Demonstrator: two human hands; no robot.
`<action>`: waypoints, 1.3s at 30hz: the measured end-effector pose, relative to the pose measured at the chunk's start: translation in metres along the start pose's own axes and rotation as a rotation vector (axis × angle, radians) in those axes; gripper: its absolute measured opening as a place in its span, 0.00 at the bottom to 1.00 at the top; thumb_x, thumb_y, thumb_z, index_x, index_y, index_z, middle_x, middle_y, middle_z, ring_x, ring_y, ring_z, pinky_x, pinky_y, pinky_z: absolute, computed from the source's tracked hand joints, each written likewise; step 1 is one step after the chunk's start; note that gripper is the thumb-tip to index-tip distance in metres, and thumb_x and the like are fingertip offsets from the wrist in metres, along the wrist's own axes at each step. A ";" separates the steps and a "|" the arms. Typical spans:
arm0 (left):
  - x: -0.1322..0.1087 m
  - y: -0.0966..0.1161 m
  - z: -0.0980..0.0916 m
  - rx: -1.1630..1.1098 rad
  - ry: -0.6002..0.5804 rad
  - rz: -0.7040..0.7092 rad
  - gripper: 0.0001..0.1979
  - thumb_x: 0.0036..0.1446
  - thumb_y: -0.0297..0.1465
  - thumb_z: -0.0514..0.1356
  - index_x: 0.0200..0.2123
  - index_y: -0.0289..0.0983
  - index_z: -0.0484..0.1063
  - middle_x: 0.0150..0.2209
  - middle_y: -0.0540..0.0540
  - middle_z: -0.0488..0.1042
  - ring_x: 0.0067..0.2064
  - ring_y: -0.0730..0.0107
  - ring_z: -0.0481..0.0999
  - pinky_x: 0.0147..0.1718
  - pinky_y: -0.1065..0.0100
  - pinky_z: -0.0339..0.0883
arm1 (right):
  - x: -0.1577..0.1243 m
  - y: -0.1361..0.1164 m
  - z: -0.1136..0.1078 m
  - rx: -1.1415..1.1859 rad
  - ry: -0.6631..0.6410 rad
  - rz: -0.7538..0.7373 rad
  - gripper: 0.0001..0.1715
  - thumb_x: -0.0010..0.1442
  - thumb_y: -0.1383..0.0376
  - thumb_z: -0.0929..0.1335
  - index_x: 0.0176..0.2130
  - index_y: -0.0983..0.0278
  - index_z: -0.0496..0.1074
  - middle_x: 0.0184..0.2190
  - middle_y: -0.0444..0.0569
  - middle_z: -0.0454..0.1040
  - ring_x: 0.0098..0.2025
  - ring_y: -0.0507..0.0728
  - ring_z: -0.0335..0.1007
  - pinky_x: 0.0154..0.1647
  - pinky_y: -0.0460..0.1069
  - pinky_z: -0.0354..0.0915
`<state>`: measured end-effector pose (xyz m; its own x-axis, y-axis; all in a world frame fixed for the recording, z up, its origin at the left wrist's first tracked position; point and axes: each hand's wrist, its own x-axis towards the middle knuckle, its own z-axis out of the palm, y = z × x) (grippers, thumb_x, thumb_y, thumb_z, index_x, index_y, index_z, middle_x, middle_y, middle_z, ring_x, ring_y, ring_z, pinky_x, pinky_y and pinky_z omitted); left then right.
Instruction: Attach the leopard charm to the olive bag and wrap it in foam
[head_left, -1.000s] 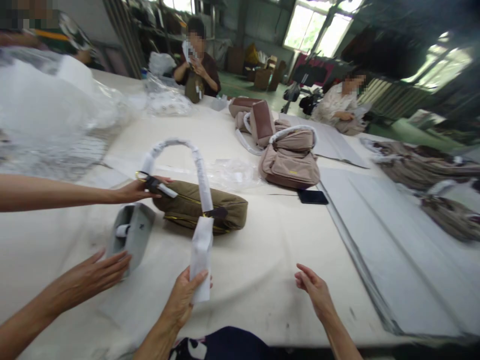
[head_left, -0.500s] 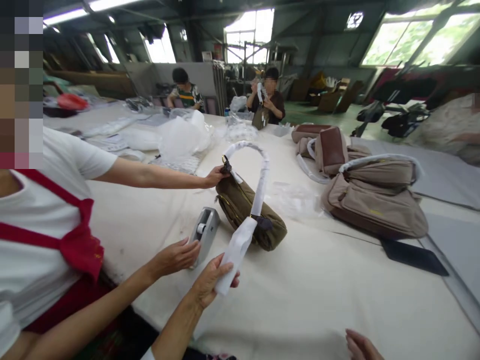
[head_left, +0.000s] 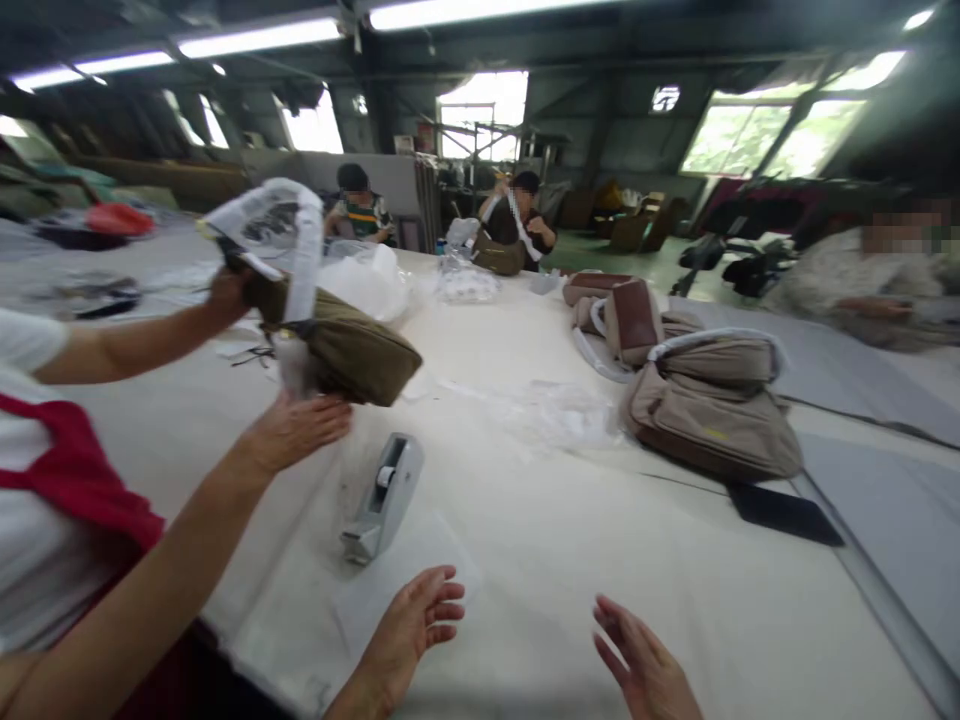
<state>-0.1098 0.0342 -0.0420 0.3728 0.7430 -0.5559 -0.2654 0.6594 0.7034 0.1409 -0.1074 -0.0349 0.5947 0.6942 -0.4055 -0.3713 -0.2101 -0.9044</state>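
My left hand (head_left: 412, 630) is held over the table with its fingers curved and apart, holding nothing. A thin white sheet (head_left: 442, 545) lies on the table beside it. Ahead of that hand stands a grey tape dispenser (head_left: 394, 495). To the right, my right hand (head_left: 639, 655) hovers above the tabletop, fingers stretched and empty. A co-worker at the left lifts an olive bag (head_left: 367, 350) with a white-wrapped handle (head_left: 304, 260); one of their hands (head_left: 300, 430) is at its underside.
Taupe bags (head_left: 712, 410) with wrapped handles stand on the white table (head_left: 540, 540) at the right, near a dark flat panel (head_left: 784, 512). Clear plastic (head_left: 562, 410) lies mid-table. White bundled wrapping (head_left: 367, 280) is farther back. Other people sit around the table.
My left hand has let go of the white-wrapped strap end. The co-worker has lifted the olive bag to the left, off the table. My right hand has come further into view.
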 end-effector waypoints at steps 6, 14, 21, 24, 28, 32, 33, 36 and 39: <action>-0.014 -0.001 0.063 0.466 -0.095 0.417 0.18 0.46 0.37 0.64 0.41 0.37 0.72 0.37 0.44 0.73 0.36 0.66 0.71 0.38 0.68 0.65 | -0.017 -0.043 0.075 0.434 -0.334 0.120 0.37 0.56 0.40 0.53 0.42 0.60 0.74 0.54 0.49 0.66 0.60 0.61 0.53 0.57 0.62 0.58; -0.039 0.017 0.078 0.592 0.204 0.884 0.10 0.49 0.34 0.62 0.36 0.39 0.72 0.30 0.48 0.69 0.34 0.65 0.69 0.38 0.67 0.63 | -0.037 -0.048 0.109 0.630 -0.493 0.209 0.38 0.57 0.41 0.52 0.43 0.62 0.75 0.55 0.50 0.65 0.63 0.61 0.48 0.60 0.61 0.53; -0.046 0.014 0.076 0.540 0.226 0.814 0.08 0.52 0.36 0.59 0.33 0.40 0.76 0.33 0.45 0.74 0.39 0.61 0.71 0.41 0.65 0.63 | -0.045 -0.042 0.131 0.562 -0.603 0.217 0.38 0.56 0.40 0.52 0.43 0.59 0.74 0.54 0.50 0.66 0.63 0.62 0.46 0.58 0.63 0.54; -0.047 0.012 0.077 0.436 0.210 0.711 0.10 0.50 0.37 0.61 0.34 0.38 0.76 0.34 0.44 0.75 0.40 0.61 0.71 0.41 0.66 0.63 | -0.049 -0.029 0.136 0.480 -0.622 0.162 0.37 0.55 0.39 0.52 0.45 0.57 0.73 0.56 0.48 0.64 0.63 0.63 0.46 0.59 0.63 0.52; -0.050 0.013 0.081 0.169 0.201 0.521 0.13 0.47 0.39 0.62 0.31 0.35 0.75 0.27 0.46 0.74 0.32 0.66 0.70 0.36 0.69 0.64 | -0.052 -0.008 0.140 0.038 -0.454 -0.264 0.33 0.56 0.42 0.55 0.51 0.56 0.68 0.63 0.42 0.48 0.65 0.60 0.39 0.64 0.59 0.40; -0.061 0.020 0.062 0.110 0.314 0.548 0.14 0.47 0.41 0.61 0.24 0.35 0.70 0.20 0.51 0.66 0.26 0.72 0.65 0.29 0.72 0.62 | -0.032 0.004 0.126 -0.356 -0.251 -0.540 0.43 0.56 0.43 0.58 0.62 0.64 0.49 0.65 0.50 0.40 0.65 0.62 0.37 0.64 0.62 0.36; -0.064 0.021 0.049 0.125 0.364 0.565 0.15 0.47 0.43 0.61 0.23 0.35 0.69 0.20 0.52 0.65 0.26 0.73 0.64 0.29 0.73 0.61 | -0.022 0.006 0.118 -0.353 -0.212 -0.495 0.43 0.58 0.44 0.56 0.63 0.65 0.43 0.65 0.52 0.42 0.65 0.62 0.40 0.63 0.62 0.40; -0.073 0.017 -0.004 0.204 0.566 0.561 0.22 0.46 0.51 0.57 0.21 0.36 0.65 0.20 0.52 0.62 0.25 0.73 0.62 0.26 0.73 0.59 | 0.019 0.017 0.088 -0.278 -0.184 -0.281 0.44 0.58 0.43 0.52 0.63 0.67 0.43 0.63 0.57 0.49 0.60 0.64 0.53 0.56 0.58 0.58; -0.084 0.000 -0.072 0.216 0.784 0.441 0.29 0.38 0.60 0.54 0.19 0.37 0.62 0.17 0.54 0.57 0.21 0.74 0.57 0.22 0.71 0.59 | 0.049 0.041 0.064 -0.349 -0.167 -0.104 0.49 0.55 0.39 0.51 0.62 0.69 0.46 0.57 0.64 0.59 0.50 0.68 0.66 0.41 0.57 0.69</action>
